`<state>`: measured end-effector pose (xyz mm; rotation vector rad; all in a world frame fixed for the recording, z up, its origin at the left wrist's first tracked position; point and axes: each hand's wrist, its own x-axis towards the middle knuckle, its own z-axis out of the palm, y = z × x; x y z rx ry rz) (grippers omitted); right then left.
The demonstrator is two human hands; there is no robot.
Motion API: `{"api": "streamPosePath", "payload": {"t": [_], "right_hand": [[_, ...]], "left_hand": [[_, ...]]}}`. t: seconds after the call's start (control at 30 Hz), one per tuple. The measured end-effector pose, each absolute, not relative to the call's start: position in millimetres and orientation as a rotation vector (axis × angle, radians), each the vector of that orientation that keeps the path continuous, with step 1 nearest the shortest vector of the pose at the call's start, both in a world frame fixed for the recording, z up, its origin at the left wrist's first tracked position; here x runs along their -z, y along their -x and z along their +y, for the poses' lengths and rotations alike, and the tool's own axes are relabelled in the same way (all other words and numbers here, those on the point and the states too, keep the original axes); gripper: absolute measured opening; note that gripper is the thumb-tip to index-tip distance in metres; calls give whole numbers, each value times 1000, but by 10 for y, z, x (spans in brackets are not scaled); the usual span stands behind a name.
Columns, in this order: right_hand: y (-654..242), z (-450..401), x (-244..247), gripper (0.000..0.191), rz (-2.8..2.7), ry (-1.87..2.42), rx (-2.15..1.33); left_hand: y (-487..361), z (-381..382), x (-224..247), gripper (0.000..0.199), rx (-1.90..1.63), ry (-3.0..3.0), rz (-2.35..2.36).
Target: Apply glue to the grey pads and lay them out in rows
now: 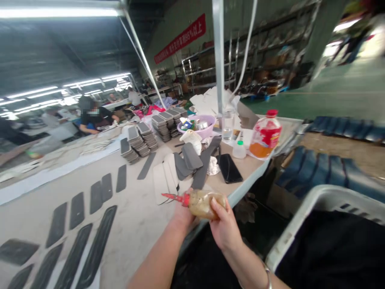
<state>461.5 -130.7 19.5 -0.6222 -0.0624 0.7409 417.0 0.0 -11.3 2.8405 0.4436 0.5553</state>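
Note:
My right hand [225, 226] is wrapped round a squeeze bottle [200, 204] of yellowish-brown liquid, tilted on its side with its red nozzle pointing left. Behind the bottle is my left hand [183, 216], near the table's front edge; its fingers are mostly hidden, so what it touches does not show. Just beyond it lie a long dark grey strip [207, 162], grey rounded pieces [191, 156] and pale rounded pieces [162, 182]. To the left, several dark oblong pieces [98, 245] are spread in rows on the table [129, 224].
Stacks of grey pieces [141, 140] stand farther back, beside a purple basin [207, 131] of small items. A black phone [230, 168], a small green-capped bottle [240, 150], a glass [228, 126] and a red-capped jug [266, 134] line the right side. A white plastic chair [296, 228] is at right.

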Motion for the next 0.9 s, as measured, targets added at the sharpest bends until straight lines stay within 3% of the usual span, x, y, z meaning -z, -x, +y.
{"api": "streamPosePath", "payload": {"t": [0.1,0.27,0.43,0.63,0.9], "right_hand": [[-4635,-1319,-146,33,-76,694,-739],[-4590,-1306,-71,37,-217,880,-701],[-4378,-1300,39,39,-644,1229,-610],[-4092,-1239,23,29,-1334,1371,-217],[-3759,-1091,-12,22,-1640,1288,-81]], "left_hand": [[-3604,-53,5,12,-505,-2932,594],[-2408,-249,-196,23,-404,-3212,634],[-1612,-372,-97,20,-251,-3191,790],[-1380,-429,137,22,-332,-3001,952],[-1388,-466,164,24,-385,-2890,1040]]}}
